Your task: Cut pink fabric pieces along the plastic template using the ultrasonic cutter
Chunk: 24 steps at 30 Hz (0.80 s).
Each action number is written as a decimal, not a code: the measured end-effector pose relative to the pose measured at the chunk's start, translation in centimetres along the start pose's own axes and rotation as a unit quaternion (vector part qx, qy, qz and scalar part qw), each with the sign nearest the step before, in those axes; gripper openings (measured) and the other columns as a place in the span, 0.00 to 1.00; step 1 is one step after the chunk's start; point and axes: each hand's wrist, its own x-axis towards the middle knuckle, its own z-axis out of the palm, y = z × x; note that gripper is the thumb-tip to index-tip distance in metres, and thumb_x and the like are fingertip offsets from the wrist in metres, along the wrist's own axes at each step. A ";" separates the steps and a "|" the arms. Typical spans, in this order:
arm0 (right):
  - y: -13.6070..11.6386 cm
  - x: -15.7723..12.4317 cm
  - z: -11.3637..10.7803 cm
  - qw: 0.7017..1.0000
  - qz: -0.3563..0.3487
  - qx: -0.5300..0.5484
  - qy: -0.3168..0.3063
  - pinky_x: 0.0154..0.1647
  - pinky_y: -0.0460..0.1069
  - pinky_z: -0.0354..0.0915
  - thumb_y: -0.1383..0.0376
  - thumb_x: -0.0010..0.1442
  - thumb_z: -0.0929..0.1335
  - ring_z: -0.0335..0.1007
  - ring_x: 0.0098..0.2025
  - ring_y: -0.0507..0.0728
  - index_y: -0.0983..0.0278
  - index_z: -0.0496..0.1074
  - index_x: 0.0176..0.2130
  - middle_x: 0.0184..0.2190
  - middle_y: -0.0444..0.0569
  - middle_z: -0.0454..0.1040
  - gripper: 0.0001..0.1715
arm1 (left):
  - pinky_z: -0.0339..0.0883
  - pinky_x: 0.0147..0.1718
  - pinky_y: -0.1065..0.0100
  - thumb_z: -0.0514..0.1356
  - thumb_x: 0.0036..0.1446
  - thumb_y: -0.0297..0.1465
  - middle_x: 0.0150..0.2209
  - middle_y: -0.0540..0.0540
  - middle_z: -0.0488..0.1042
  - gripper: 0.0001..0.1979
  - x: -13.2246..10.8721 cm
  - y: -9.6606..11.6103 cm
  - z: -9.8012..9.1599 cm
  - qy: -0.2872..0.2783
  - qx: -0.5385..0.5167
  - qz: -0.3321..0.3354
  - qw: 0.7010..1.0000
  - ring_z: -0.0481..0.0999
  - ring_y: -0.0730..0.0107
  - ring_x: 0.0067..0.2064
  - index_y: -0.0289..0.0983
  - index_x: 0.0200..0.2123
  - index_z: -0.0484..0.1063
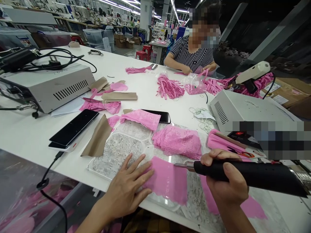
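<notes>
My left hand [132, 184] lies with fingers spread, its fingertips on the left edge of a flat pink fabric piece [168, 179]. Wrapped in my right hand [225, 181] is a black handheld tool [262, 176] with a slim metal tip, its cable end toward the right edge. The tip is at the upper edge of the fabric piece; whether it touches cannot be told. Under the fabric is a clear plastic board [121, 147] with speckled patches. Just beyond lies a bunched stack of pink lace [178, 140]. More pink fabric [254, 207] lies partly behind my right forearm.
Grey vented boxes stand left [55, 85] and right [247, 108]. A black phone [75, 127] lies on a white power bank at left; another phone [164, 116] lies beyond the lace. Across the table, a person [194, 56] handles pink straps near a strap bundle [170, 85]. Orange-handled scissors [247, 154] lie right.
</notes>
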 end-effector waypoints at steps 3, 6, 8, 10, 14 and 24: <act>0.1 -0.1 0.2 1.000 -0.003 -0.005 -0.006 0.25 0.50 0.68 0.65 0.51 0.68 0.67 0.24 0.51 0.63 0.72 0.30 0.29 0.44 0.70 0.04 | 0.39 0.68 0.44 0.56 0.66 0.34 0.61 0.46 0.68 0.20 0.0 0.0 0.0 -0.001 0.001 -0.001 1.000 0.53 0.53 0.69 0.39 0.59 0.67; 0.2 0.0 0.3 1.000 -0.005 -0.013 -0.012 0.26 0.51 0.68 0.65 0.52 0.68 0.67 0.24 0.51 0.62 0.71 0.30 0.28 0.44 0.70 0.03 | 0.37 0.68 0.45 0.56 0.65 0.33 0.61 0.46 0.68 0.20 0.1 -0.1 0.0 -0.001 0.004 0.005 1.000 0.53 0.53 0.69 0.38 0.60 0.67; 0.1 0.1 0.2 1.000 -0.007 -0.011 -0.008 0.26 0.51 0.68 0.64 0.51 0.68 0.67 0.23 0.51 0.62 0.71 0.30 0.28 0.44 0.70 0.03 | 0.35 0.69 0.46 0.56 0.65 0.33 0.61 0.46 0.68 0.20 0.1 -0.2 0.0 0.003 0.010 0.009 1.000 0.53 0.54 0.69 0.38 0.60 0.67; 0.0 0.2 -0.3 1.000 -0.009 -0.004 0.004 0.25 0.51 0.68 0.64 0.50 0.68 0.67 0.23 0.51 0.63 0.72 0.30 0.28 0.44 0.70 0.05 | 0.35 0.68 0.46 0.56 0.65 0.32 0.61 0.45 0.69 0.20 0.1 -0.2 -0.1 0.009 0.010 0.012 1.000 0.52 0.54 0.69 0.38 0.59 0.67; -0.7 0.2 -1.9 1.000 -0.006 -0.002 0.027 0.22 0.50 0.65 0.64 0.48 0.68 0.65 0.22 0.50 0.65 0.73 0.29 0.28 0.45 0.69 0.07 | 0.37 0.68 0.44 0.56 0.64 0.28 0.60 0.43 0.70 0.19 0.0 0.2 -0.5 0.023 -0.009 0.034 0.999 0.52 0.53 0.69 0.35 0.58 0.67; -1.6 -0.3 -3.7 0.999 0.009 -0.010 0.043 0.23 0.49 0.65 0.64 0.47 0.67 0.65 0.22 0.50 0.64 0.74 0.29 0.27 0.45 0.70 0.07 | 0.32 0.69 0.48 0.57 0.61 0.26 0.55 0.41 0.74 0.17 1.2 4.0 0.5 0.013 -0.104 0.102 0.989 0.56 0.55 0.68 0.31 0.53 0.70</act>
